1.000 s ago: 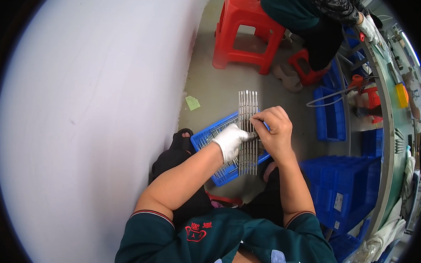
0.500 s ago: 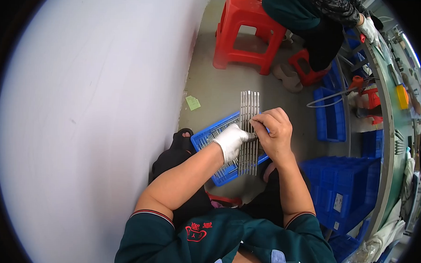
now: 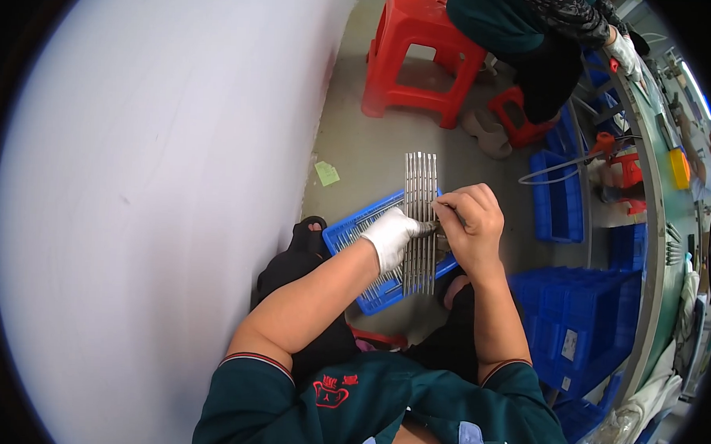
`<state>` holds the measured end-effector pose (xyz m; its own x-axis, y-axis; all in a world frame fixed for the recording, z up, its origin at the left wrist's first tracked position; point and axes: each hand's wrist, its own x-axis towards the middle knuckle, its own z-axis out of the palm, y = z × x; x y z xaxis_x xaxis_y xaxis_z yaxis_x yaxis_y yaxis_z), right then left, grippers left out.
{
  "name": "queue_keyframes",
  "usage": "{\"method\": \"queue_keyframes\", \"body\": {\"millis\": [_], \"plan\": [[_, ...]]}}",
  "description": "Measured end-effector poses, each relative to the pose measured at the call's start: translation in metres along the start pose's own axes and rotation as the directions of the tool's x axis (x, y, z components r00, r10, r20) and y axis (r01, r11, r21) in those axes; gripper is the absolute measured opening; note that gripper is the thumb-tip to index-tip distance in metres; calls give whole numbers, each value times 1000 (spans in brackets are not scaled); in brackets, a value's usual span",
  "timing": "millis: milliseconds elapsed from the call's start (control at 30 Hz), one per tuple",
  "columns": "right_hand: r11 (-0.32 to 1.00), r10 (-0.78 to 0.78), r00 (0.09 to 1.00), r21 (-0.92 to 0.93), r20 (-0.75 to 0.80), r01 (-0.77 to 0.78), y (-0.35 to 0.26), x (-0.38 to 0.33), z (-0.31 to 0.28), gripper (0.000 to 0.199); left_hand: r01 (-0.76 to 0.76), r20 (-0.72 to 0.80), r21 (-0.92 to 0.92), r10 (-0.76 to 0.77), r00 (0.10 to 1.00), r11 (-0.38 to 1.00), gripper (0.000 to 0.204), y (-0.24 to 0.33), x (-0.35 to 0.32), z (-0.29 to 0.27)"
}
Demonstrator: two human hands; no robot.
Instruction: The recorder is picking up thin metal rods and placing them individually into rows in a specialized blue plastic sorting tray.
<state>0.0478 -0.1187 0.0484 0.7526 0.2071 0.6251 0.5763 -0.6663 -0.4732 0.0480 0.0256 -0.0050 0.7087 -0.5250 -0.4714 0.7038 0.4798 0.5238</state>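
My left hand [image 3: 392, 237], in a white glove with dark fingertips, is closed around several thin metal rods [image 3: 421, 173]. They stand side by side in a flat row, with small bands along their lengths. My bare right hand [image 3: 474, 224] is closed in a pinch, its fingertips at the right edge of the row; whatever lies between them is hidden. Below both hands is a blue tray [image 3: 374, 304] with many similar rods lying in it, partly covered by my left hand and the held rods.
A white wall [image 3: 177, 177] runs along the left. Blue crates [image 3: 579, 308] are stacked at right beside a long green-topped workbench [image 3: 677, 272]. Ahead stands a red stool [image 3: 411, 99], near a co-worker whose gloved hand [image 3: 626, 55] is at the bench. A green paper [image 3: 326, 173] lies on the floor.
My right hand has shifted slightly right, its fingertips going from over the rods to the row's right edge. My left hand keeps its hold on the rods.
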Motion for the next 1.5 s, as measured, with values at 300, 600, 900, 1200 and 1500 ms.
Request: {"method": "queue_keyframes", "body": {"millis": [300,600,900,1200,1500], "plan": [[1000,25,999,-5,30,-25,8,-2,5,11,-23,-17,-5,23,1000,1000,31,-4,1,1],[981,-87,993,-169,81,100,4,-4,8,12,-43,-15,69,44,999,997,24,-9,1,0],[995,94,996,42,-15,-93,10,2,3,10,11,11,3,-12,1000,1000,27,-3,-3,5],[982,-85,996,-168,17,87,7,0,4,12,-21,-10,63,22,1000,998,26,-9,-1,5],[996,-21,997,-82,-73,15,7,3,-3,10,22,-4,35,-22,1000,999,23,1,-6,9]]}}
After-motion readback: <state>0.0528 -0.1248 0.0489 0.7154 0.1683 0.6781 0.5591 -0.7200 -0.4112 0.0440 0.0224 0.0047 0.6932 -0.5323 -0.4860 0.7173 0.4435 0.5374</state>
